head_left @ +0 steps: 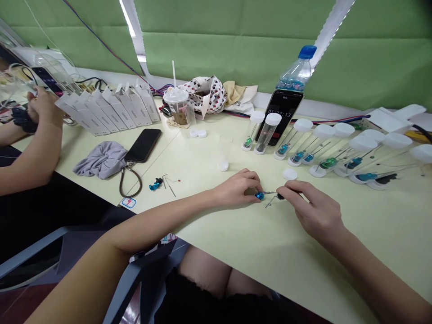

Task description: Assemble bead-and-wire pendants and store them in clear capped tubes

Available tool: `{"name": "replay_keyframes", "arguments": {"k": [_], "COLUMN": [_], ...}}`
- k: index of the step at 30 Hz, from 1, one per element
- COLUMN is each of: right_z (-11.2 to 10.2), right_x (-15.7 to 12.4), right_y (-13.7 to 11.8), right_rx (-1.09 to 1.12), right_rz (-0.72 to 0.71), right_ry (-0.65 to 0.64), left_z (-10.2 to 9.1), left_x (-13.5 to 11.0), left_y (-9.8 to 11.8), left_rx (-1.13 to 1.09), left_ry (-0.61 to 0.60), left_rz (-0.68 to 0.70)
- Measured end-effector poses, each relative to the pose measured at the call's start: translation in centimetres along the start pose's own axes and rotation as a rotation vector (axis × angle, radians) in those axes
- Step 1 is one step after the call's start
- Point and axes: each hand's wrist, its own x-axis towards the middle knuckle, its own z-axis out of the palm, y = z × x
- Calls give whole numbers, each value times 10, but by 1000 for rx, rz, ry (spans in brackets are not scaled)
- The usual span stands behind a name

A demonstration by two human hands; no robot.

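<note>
My left hand (240,188) rests on the table, its fingers closed on a small shiny blue metal part (259,195). A thin metal rod (270,193) runs from the blue part toward my right hand (315,207). The right fingertips pinch a small black piece (280,196) near the rod's end; whether the two are joined I cannot tell. Just below, a small L-shaped hex key (270,202) lies on the table. Farther left are another blue part with black (155,184) and a few thin bent metal pieces (169,184).
Several clear tubes with white caps (323,131) stand at the right, holding blue or green parts. A phone showing a timer (282,112) leans on a water bottle (297,72). Leftward are a dark phone (143,145), grey scrunchie (101,159), white boxes (108,110), drink cup (177,105) and another person's arm (43,135).
</note>
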Motion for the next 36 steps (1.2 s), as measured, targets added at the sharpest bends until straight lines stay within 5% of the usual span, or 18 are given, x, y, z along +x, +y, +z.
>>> {"name": "replay_keyframes", "arguments": {"k": [4,12,20,26,31,36], "right_z": [4,24,33,36,24,14], "right_x": [-1,-1,-2,-4,-2,-4], "right_y": [1,2,1,-3,6,17], "right_rx": [-35,73,72,44,-29,-88], "right_rz": [-60,-403,-340,-115,-131,-175], "right_ry": [28,144,103,45,162,-110], "left_z": [2,1,2,1,-4,-9], "left_x": [0,2,3,3,5,6], "left_y": [2,3,-3,-1,-9,-20], "left_rx": [-15,-55,-98,-95,-38,-31], "left_ry": [-4,-32,-6,0,70,110], "left_rz": [5,-44,-116,-115,-142,-193]}}
